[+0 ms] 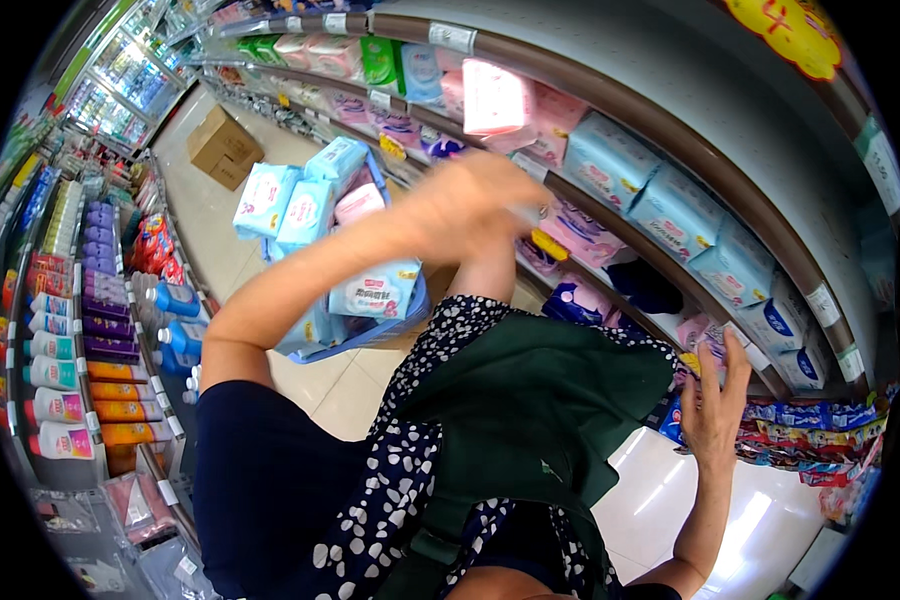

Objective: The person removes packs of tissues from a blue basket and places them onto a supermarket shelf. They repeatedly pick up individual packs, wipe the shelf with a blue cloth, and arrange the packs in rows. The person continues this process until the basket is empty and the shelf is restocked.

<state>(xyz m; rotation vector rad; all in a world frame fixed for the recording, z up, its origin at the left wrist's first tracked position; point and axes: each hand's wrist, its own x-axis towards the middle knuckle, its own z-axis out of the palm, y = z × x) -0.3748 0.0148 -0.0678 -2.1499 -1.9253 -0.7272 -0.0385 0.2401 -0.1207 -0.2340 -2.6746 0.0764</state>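
My left hand [487, 195], blurred by motion, is over my bare knee, in front of the shelves; its fingers are hard to make out. Beside that forearm stands a blue plastic basket [412, 311] piled with light-blue soft packs [373, 289] and a pink pack [360, 204]. Above the hand, a pink-and-white pack [496, 97] sits at the front of a shelf. Light-blue packs [675, 210] line the shelf to its right. My right hand [714, 405] has its fingers apart at the lower shelf edge, by small pink packs [701, 330]; whether it touches them is unclear.
A cardboard box [225, 146] stands on the tiled floor farther along the aisle. Shelves of bottles [58, 405] and boxed goods [124, 412] run along the left. Colourful snack-like packets [810, 427] hang at the right. A dark green apron [525, 405] covers my lap.
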